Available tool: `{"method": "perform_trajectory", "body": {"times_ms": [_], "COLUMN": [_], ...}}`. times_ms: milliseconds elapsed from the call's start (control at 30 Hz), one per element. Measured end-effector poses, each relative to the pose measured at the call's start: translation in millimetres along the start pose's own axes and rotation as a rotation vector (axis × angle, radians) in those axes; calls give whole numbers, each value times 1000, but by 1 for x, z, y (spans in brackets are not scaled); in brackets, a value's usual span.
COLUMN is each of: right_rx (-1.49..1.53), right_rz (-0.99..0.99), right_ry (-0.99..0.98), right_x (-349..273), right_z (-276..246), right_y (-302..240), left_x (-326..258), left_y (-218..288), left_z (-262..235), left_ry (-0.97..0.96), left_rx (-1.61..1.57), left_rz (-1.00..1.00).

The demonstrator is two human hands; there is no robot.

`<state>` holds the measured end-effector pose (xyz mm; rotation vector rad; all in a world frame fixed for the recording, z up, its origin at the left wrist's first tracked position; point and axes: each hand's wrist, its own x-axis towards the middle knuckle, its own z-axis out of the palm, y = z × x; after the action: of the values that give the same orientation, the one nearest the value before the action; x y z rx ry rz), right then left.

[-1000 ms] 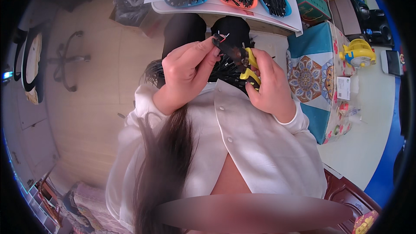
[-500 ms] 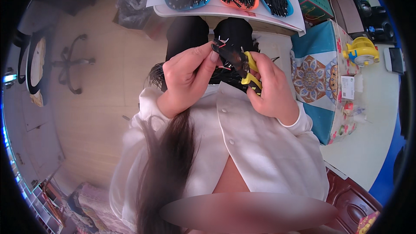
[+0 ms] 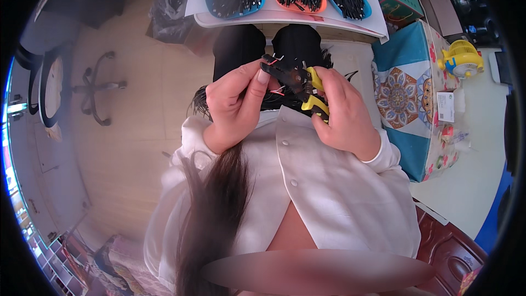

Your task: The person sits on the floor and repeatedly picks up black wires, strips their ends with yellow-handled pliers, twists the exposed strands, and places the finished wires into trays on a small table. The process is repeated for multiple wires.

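Over my lap, my right hand (image 3: 348,112) is wrapped round the yellow-and-black handles of a pair of wire strippers (image 3: 293,79), whose dark jaws point left. The fingers of my left hand (image 3: 233,104) are pinched together right at the jaw tips, on a thin wire that is mostly hidden. Its split red and white ends (image 3: 278,59) stick out past the jaws. Below the jaws show more red and white wire ends (image 3: 278,91). A bunch of black wires (image 3: 200,98) lies across my lap, partly behind my hands.
Ahead, a white table (image 3: 268,20) bears a blue tray (image 3: 209,1), an orange tray (image 3: 281,3) and another blue tray (image 3: 366,12), all heaped with black wires. To the right stand a cloth-covered box (image 3: 402,49) and a yellow fan (image 3: 463,57). A swivel chair base (image 3: 98,86) is at left.
The whole view has shifted slightly. The strippers' jaws and the wire ends sit a little lower and further left, and both hands keep their grips.
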<state>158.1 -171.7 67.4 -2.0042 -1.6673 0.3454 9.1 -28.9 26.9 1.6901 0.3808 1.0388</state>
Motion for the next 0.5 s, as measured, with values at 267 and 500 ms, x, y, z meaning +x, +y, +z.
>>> {"method": "perform_trajectory", "body": {"times_ms": [267,500], "right_rx": [45,140], "right_rz": [12,55], "right_ry": [-24,-79], "right_x": [0,4], "right_z": [-1,0], "right_y": [3,6], "left_x": [2,4], "left_y": [0,0], "left_z": [0,-1], "left_ry": [-29,-37], "left_rx": [9,57], "left_rz": [4,36]}}
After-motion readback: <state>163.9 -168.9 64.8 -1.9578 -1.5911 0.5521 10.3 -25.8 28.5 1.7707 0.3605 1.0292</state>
